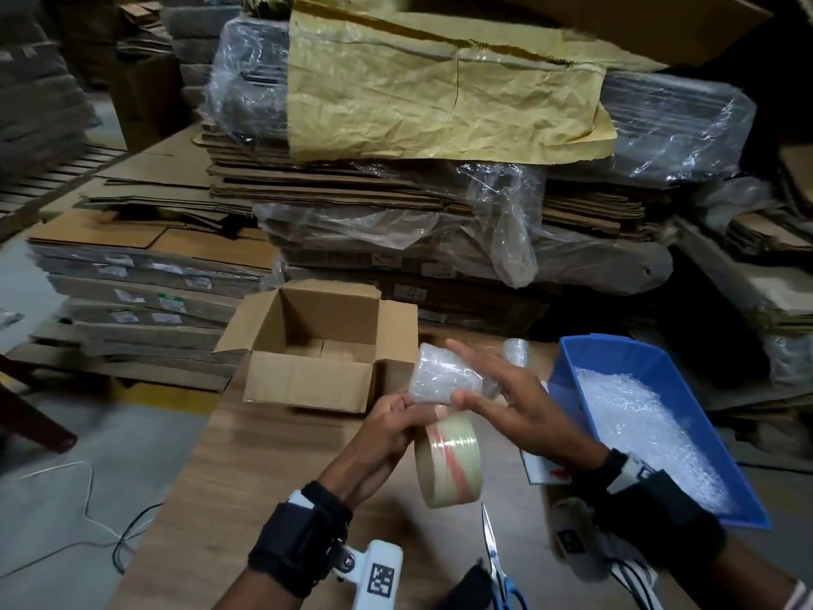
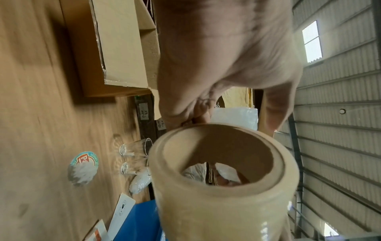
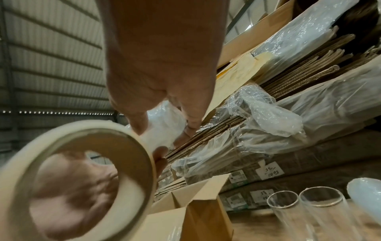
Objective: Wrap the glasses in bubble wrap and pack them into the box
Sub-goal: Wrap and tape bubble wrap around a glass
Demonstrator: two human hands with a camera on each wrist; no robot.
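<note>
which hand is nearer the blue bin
Right. The right hand holds the wrapped glass just beside the blue bin; the left hand, with the tape roll, is farther away.

A drinking glass wrapped in clear bubble wrap (image 1: 444, 375) is held above the wooden table, lying roughly on its side just in front of the open brown cardboard box (image 1: 314, 350), which stands upright with its flaps spread and only its bare floor showing inside. Two unwrapped clear glass tumblers (image 3: 303, 210) stand upright side by side on the table, touching or nearly so, with another bubble-wrapped bundle (image 3: 366, 195) just beside them. More loose bubble wrap (image 1: 651, 427) lies heaped in the blue plastic bin (image 1: 616, 350) to the right of the box.
</note>
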